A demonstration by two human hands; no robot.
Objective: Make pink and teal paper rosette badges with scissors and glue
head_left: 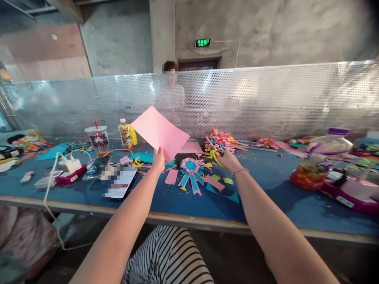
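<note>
Pinching pink paper sheet (158, 132) between fingers of left hand (159, 159), above surface (174, 206); gripping yellow-handled scissors (218, 159) in fingers of right hand (227, 159), right of pink-and-blue paper rosette (192, 178).

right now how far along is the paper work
One pink-and-blue rosette looks assembled, its ring and tails together on the table. In hand: a pink sheet in the left hand, yellow-handled scissors in the right hand. Apparently left: the sheet looks uncut, and a loose pink rectangle lies beside the rosette, unattached.
</note>
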